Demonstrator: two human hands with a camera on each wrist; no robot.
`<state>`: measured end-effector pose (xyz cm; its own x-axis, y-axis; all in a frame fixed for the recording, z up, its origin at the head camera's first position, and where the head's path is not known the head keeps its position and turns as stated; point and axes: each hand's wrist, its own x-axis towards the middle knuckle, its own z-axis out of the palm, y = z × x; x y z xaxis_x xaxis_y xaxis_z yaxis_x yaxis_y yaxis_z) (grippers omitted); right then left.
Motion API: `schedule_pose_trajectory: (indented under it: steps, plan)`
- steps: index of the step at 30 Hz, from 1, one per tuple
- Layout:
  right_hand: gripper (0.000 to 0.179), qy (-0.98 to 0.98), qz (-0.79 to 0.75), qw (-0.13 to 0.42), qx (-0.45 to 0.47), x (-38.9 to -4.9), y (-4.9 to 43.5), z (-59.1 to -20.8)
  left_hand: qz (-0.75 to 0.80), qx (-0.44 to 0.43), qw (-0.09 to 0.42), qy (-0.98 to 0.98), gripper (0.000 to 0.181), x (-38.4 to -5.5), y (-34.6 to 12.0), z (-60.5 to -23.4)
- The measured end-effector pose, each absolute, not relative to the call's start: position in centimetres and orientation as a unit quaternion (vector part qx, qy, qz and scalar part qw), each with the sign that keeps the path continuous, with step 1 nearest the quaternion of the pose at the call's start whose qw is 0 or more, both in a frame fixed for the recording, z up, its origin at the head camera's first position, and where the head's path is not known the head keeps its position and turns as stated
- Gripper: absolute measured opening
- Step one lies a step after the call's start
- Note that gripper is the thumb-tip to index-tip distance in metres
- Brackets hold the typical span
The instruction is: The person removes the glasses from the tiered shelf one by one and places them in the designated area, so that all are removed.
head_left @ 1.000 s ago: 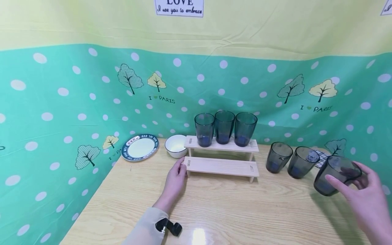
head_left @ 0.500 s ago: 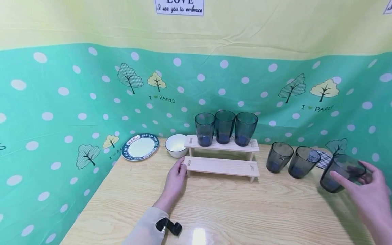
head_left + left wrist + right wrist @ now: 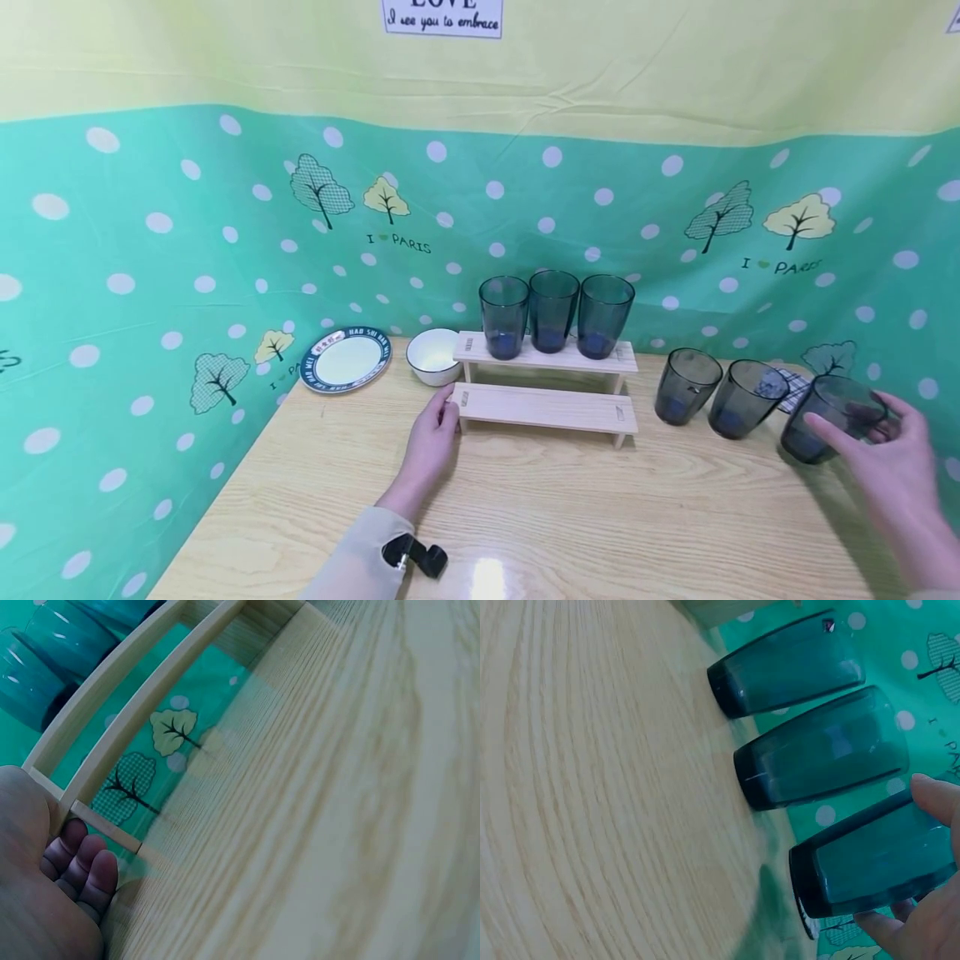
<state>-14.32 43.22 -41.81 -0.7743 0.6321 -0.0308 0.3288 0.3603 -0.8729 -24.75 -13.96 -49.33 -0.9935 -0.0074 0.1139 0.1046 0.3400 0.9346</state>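
Note:
My right hand [image 3: 888, 467] grips a dark tinted glass [image 3: 821, 429] at the right of the table, thumb on the near side, fingers round the far side. The glass is close to the tabletop; whether its base touches is hard to tell. To its left stand two matching glasses, one nearest [image 3: 742, 408] and one farther left [image 3: 684, 392]. My left hand [image 3: 429, 442] holds the left end of a two-tier wooden shelf rack [image 3: 543, 408], its fingers curled by the end leg [image 3: 109, 825] in the left wrist view. Three similar glasses [image 3: 553, 312] stand upright in a row on the upper tier.
A white bowl [image 3: 433, 354] sits just left of the rack, beside a blue-rimmed plate [image 3: 345, 360] at the back left. Behind the right-hand glasses lies a checked plate [image 3: 797, 387], partly hidden. A green dotted cloth [image 3: 420, 200] hangs behind the table [image 3: 525, 508].
My right hand has carried the glass right, then slightly back left and lower, farther from me. My left hand stays on the rack. The other glasses have not moved.

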Motion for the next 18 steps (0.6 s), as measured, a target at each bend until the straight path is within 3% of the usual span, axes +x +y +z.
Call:
schedule_pose_trajectory:
  steps: [18]
  plan:
    - [0.113,-0.809,0.475,0.179,-0.296,-15.4,43.9,-43.4,-0.573,-0.028,0.047,-0.817,0.049,-24.7,-13.9,-49.3]
